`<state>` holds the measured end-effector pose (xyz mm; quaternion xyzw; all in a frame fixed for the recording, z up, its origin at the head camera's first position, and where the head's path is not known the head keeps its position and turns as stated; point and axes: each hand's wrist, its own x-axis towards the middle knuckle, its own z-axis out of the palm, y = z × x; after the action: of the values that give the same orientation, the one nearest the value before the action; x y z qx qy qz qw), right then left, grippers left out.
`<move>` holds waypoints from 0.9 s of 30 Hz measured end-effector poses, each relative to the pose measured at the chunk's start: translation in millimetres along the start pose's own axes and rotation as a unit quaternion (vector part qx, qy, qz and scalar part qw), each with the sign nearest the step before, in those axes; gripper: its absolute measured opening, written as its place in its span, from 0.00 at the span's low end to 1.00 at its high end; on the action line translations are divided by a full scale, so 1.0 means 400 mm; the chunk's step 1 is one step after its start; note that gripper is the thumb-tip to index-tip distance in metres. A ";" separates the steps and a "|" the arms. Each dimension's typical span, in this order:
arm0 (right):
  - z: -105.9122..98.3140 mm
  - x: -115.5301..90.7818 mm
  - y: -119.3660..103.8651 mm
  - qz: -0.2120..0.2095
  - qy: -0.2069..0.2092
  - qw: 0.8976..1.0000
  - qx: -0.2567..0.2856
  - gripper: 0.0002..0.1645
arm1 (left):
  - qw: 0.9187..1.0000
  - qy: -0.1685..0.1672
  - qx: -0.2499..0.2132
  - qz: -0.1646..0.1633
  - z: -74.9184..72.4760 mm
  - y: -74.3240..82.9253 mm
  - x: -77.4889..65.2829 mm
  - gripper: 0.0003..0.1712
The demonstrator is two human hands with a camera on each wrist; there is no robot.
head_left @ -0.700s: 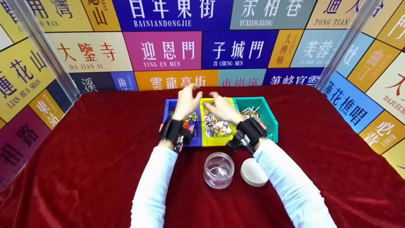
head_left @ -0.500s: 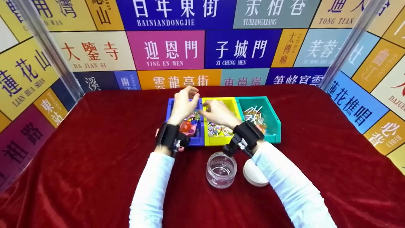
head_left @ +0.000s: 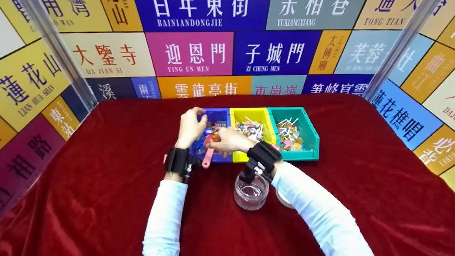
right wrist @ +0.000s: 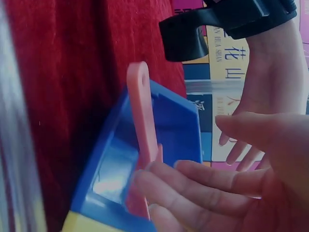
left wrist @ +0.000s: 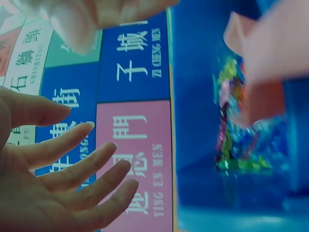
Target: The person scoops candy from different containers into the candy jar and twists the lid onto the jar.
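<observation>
A pink scoop (head_left: 208,156) leans in the blue bin (head_left: 218,113) among wrapped candies, its handle sticking out over the front edge. My right hand (head_left: 231,139) reaches across to it; in the right wrist view the extended fingers (right wrist: 207,181) are right at the scoop's lower part, and the thumb stands well apart. My left hand (head_left: 191,126) hovers at the left side of the blue bin, holding nothing. The left wrist view shows its fingers (left wrist: 91,169) spread beside the bin wall.
A yellow bin (head_left: 250,113) and a green bin (head_left: 308,142) with lollipops (head_left: 289,129) adjoin the blue one. In front stand an open glass jar (head_left: 251,195) and a white lid (head_left: 283,200), partly behind the right sleeve. Red cloth (head_left: 106,177) covers the table.
My right hand has moved left from over the yellow bin to the scoop in the blue bin. My left hand has shifted left, from above the blue bin to its side.
</observation>
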<state>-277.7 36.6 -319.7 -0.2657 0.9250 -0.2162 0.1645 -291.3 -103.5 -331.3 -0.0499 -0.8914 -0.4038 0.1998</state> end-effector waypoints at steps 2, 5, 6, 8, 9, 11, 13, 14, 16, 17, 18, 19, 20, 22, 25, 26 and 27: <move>0.007 0.007 -0.007 0.008 -0.020 1.000 0.008 0.22 | 1.000 -0.002 0.007 -0.009 -0.003 -0.012 -0.003 0.14; 0.018 0.018 -0.016 0.024 -0.038 0.999 0.015 0.21 | 0.999 -0.006 0.018 -0.027 -0.005 -0.031 -0.007 0.17; 0.022 0.021 -0.019 0.032 -0.044 0.998 0.014 0.21 | 0.999 -0.008 0.024 -0.035 -0.005 -0.036 -0.008 0.18; 0.030 0.027 -0.024 0.051 -0.057 0.997 0.012 0.23 | 0.998 -0.015 0.035 -0.052 -0.004 -0.047 -0.010 0.21; 0.034 0.030 -0.026 0.060 -0.061 0.996 0.008 0.24 | 0.997 -0.020 0.040 -0.061 -0.003 -0.051 -0.011 0.22; 0.041 0.036 -0.030 0.075 -0.074 0.994 0.002 0.27 | 0.995 -0.032 0.048 -0.078 -0.002 -0.059 -0.013 0.24; 0.045 0.042 -0.032 0.092 -0.088 0.992 -0.001 0.30 | 0.993 -0.044 0.050 -0.093 0.000 -0.066 -0.016 0.25; 0.046 0.044 -0.034 0.103 -0.095 0.990 -0.005 0.32 | 0.993 -0.050 0.049 -0.098 0.001 -0.068 -0.017 0.25; 0.047 0.050 -0.037 0.127 -0.108 0.986 -0.009 0.35 | 0.991 -0.064 0.050 -0.106 0.004 -0.071 -0.019 0.24; 0.047 0.054 -0.039 0.138 -0.111 0.984 -0.010 0.36 | 0.990 -0.070 0.050 -0.110 0.006 -0.072 -0.019 0.23; 0.047 0.057 -0.041 0.148 -0.112 0.983 -0.010 0.36 | 0.989 -0.075 0.050 -0.113 0.007 -0.072 -0.020 0.22; 0.047 0.061 -0.042 0.154 -0.111 0.982 -0.009 0.35 | 0.989 -0.080 0.052 -0.116 0.008 -0.072 -0.021 0.21; 0.047 0.064 -0.044 0.159 -0.107 0.981 -0.008 0.33 | 0.988 -0.083 0.053 -0.119 0.009 -0.073 -0.021 0.20; 0.048 0.069 -0.047 0.159 -0.095 0.983 -0.008 0.29 | 0.987 -0.086 0.054 -0.127 0.010 -0.073 -0.023 0.17; 0.050 0.071 -0.048 0.160 -0.087 0.983 -0.010 0.25 | 0.984 -0.095 0.051 -0.141 0.008 -0.075 -0.026 0.15; 0.050 0.071 -0.047 0.163 -0.089 0.983 -0.010 0.24 | 0.983 -0.100 0.050 -0.142 0.007 -0.076 -0.026 0.16; 0.051 0.071 -0.046 0.164 -0.093 0.982 -0.009 0.23 | 0.983 -0.106 0.048 -0.144 0.006 -0.078 -0.027 0.16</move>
<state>-284.4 -0.1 -333.3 -0.1312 0.9386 -0.1522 0.2805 -289.9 -121.8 -358.6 0.0461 -0.9239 -0.3771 0.0457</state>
